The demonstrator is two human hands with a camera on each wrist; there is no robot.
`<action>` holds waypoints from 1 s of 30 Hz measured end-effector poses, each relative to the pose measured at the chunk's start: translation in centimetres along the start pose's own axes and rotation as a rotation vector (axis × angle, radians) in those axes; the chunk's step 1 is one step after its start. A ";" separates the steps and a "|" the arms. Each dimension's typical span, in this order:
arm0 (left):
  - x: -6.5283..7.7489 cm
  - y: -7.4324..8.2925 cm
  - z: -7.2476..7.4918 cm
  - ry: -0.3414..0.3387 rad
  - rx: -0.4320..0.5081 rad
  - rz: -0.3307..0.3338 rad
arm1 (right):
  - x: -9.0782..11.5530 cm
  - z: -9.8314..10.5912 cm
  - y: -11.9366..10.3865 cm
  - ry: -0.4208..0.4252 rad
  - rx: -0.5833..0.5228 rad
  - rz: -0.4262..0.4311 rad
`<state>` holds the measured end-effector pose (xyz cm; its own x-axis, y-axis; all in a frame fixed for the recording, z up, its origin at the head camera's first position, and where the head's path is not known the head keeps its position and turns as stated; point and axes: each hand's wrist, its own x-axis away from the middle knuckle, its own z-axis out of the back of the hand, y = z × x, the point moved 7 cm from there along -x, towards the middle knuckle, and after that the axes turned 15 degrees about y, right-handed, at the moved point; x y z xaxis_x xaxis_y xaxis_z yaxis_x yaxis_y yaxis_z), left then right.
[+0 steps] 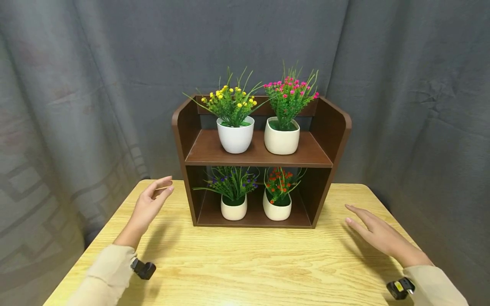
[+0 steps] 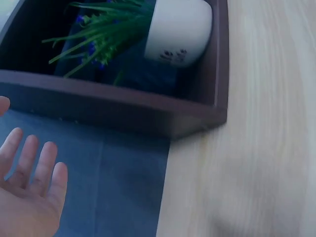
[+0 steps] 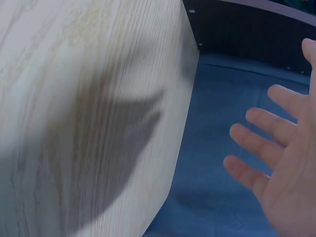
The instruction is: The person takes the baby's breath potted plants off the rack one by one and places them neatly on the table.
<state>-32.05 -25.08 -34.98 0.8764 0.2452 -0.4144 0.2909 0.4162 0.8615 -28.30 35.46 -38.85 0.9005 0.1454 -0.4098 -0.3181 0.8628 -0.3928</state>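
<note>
A dark brown two-tier shelf (image 1: 258, 163) stands at the back of the table, in the middle of the head view. On its upper tier are a white pot with yellow flowers (image 1: 235, 135) and a cream pot with pink flowers (image 1: 281, 137). Below sit a cream pot with purple flowers (image 1: 234, 209) and another with red flowers (image 1: 277, 208). My left hand (image 1: 150, 205) hovers left of the shelf, fingers relaxed and holding nothing. To the shelf's right, my right hand (image 1: 377, 231) is raised over the table, fingers extended, also holding nothing.
The light wood table (image 1: 245, 263) reaches from the shelf toward me. Grey curtains (image 1: 264, 38) hang close behind and at both sides. Each wrist carries a small black camera, one on the left (image 1: 143, 268) and one on the right (image 1: 400, 288).
</note>
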 end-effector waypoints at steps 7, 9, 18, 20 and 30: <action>-0.6 1.4 -1.2 0.059 0.163 0.047 | -0.1 -0.1 -0.5 0.028 -0.013 0.013; -0.9 1.7 -1.6 0.082 0.227 0.081 | -0.2 -0.1 -0.5 0.032 -0.016 0.013; -2.1 3.3 -3.5 0.070 0.429 0.154 | -0.6 -0.2 -1.1 0.041 -0.032 0.030; -2.3 3.8 -3.7 0.066 0.454 0.169 | -0.6 -0.2 -1.3 0.041 -0.037 0.034; -3.3 5.1 -4.6 0.153 0.569 0.190 | -1.0 0.3 -2.8 0.071 -0.051 0.068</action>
<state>-35.18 -19.71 -30.56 0.8805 0.4093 -0.2393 0.3309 -0.1692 0.9284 -28.20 33.08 -37.15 0.8539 0.1665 -0.4930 -0.3939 0.8260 -0.4032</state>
